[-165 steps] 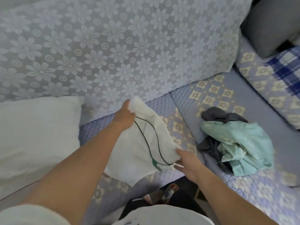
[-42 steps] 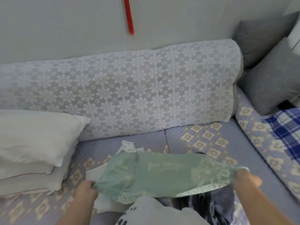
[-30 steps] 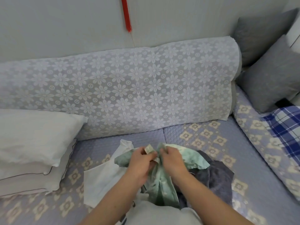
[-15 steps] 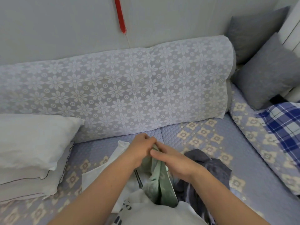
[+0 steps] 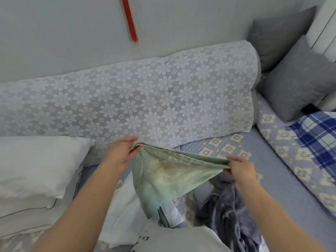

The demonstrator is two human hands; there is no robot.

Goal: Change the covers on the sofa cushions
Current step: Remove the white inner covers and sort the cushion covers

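Note:
A pale green patterned cushion cover [image 5: 167, 177] hangs stretched between both hands above the sofa seat. My left hand [image 5: 121, 154] pinches its upper left corner and my right hand [image 5: 240, 169] pinches the right end of the same top edge. Under it a white cover with dark piping [image 5: 125, 211] lies flat on the seat. A dark grey-blue cover [image 5: 227, 211] lies crumpled to the right of it. Two bare white cushions [image 5: 36, 166] are stacked at the left.
A long backrest under white flower lace [image 5: 145, 99] runs behind the seat. Two grey cushions [image 5: 298, 82] lean in the right corner above a blue checked cloth [image 5: 316, 135]. The quilted seat cover [image 5: 269, 170] extends to the right. A red strip [image 5: 130, 19] hangs on the wall.
My hands were together bunching the green cover; they have drawn apart, left up and right outward, spreading its top edge taut.

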